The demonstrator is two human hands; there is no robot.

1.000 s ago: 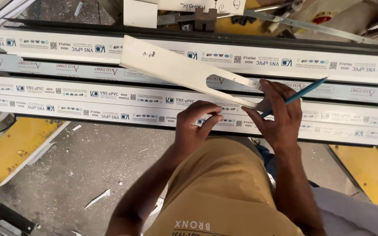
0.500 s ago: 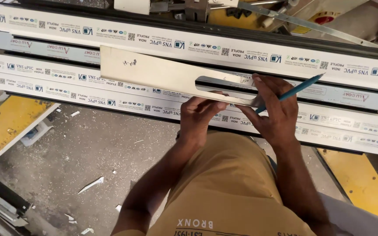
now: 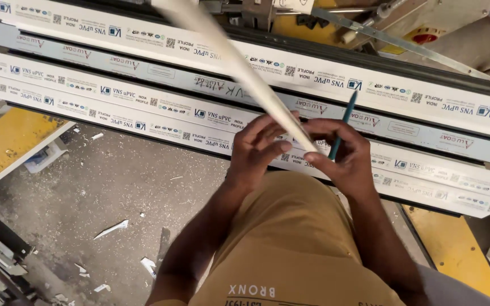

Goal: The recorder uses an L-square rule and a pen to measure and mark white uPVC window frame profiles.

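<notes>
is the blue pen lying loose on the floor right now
No, the blue pen is held upright in the right hand, over the white window profiles.

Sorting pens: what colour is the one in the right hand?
Teal-blue pen, head view.

Single head camera, looking steeply down, close.

Long white plastic profiles [image 3: 143, 107] stacked side by side, yellow platform [image 3: 7, 141], dusty concrete floor [image 3: 120, 187]
</notes>
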